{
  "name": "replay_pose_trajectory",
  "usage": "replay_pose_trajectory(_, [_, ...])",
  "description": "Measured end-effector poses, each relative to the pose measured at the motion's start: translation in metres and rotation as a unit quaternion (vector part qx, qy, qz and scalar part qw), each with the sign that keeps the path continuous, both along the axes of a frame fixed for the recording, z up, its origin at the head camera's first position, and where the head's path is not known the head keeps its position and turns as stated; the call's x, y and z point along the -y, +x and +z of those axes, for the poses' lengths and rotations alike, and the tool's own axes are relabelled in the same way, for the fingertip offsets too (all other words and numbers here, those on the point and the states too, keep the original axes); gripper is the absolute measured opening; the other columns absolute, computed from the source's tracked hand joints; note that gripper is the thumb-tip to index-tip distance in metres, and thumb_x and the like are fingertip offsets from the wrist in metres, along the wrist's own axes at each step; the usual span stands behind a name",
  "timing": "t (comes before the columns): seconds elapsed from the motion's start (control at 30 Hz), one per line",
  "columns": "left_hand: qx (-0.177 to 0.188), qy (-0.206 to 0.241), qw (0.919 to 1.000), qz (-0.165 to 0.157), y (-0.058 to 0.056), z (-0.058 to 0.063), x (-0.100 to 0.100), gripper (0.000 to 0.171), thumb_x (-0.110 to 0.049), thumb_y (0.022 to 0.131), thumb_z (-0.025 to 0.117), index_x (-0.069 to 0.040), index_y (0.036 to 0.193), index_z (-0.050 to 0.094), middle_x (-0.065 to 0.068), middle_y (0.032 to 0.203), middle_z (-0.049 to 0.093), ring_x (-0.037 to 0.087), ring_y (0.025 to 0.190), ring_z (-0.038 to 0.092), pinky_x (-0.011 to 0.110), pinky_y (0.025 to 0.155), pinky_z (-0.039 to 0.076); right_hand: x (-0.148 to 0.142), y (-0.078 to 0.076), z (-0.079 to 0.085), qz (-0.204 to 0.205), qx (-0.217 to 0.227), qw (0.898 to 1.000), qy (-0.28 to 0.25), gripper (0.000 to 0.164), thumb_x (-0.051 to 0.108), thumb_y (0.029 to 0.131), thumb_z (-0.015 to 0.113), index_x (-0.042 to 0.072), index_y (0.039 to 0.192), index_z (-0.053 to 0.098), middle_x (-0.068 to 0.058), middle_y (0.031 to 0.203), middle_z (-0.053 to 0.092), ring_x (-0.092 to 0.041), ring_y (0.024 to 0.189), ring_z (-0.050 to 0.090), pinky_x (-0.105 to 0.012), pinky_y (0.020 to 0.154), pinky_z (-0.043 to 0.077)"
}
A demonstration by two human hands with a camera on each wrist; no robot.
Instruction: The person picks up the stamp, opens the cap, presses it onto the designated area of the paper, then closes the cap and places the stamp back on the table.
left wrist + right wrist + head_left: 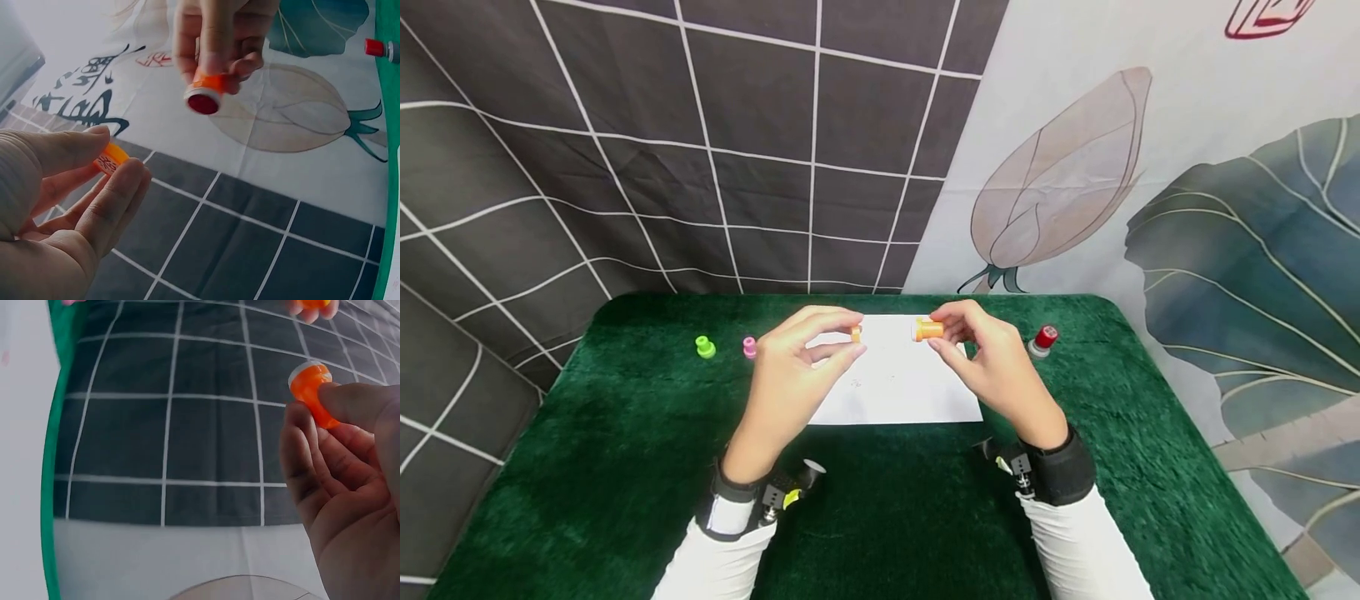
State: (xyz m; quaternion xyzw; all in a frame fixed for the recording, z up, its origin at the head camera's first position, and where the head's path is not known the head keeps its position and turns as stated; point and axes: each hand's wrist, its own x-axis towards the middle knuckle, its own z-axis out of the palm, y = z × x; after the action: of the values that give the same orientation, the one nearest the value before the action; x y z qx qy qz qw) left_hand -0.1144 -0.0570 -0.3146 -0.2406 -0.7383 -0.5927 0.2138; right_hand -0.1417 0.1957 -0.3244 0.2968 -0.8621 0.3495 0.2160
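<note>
Basically, an orange stamp (929, 330) is pinched by its body in the right hand (997, 357), just right of centre in the head view, its dark red face poking out past the grip. A small orange cap (855, 334) is pinched between the left hand's (792, 365) thumb and fingers, just left of centre. White paper (910, 400) is seen behind both.

The orange stamp (307, 387) looks smooth, glossy plastic; the paper sheet (895, 396) smooth, matt; the bench (880, 517) plush-clothed; the far backdrop (752, 108) creased, matt cloth.
</note>
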Motion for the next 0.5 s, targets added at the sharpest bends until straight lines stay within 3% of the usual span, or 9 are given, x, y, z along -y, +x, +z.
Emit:
replay_pose_trajectory(0.3, [-0.02,0.001,0.9992,-0.033,-0.002,-0.007,-0.016,0.03,-0.006,0.078,0.078,-0.004,0.108,0.073,0.009,0.106,0.072,0.015,0.099,0.067,0.031,0.082,0.061,0.006,0.012,-0.006,0.012,0.038,0.997,-0.064,0.028,0.012,0.085,0.074,0.008,0.11,0.061,-0.003,0.088,0.069,-0.009,0.07,0.057,-0.021,0.051,0.047])
replay_pose_trajectory(0.5, [-0.017,-0.005,0.9991,-0.038,0.0,-0.01,-0.02,0.031,-0.002,0.077,0.078,-0.001,0.108,0.073,0.011,0.108,0.072,0.016,0.101,0.067,0.031,0.082,0.06,0.01,0.013,-0.007,0.045,0.04,0.994,-0.091,0.03,0.005,0.083,0.075,0.005,0.109,0.061,-0.006,0.088,0.071,-0.009,0.071,0.061,-0.02,0.05,0.049])
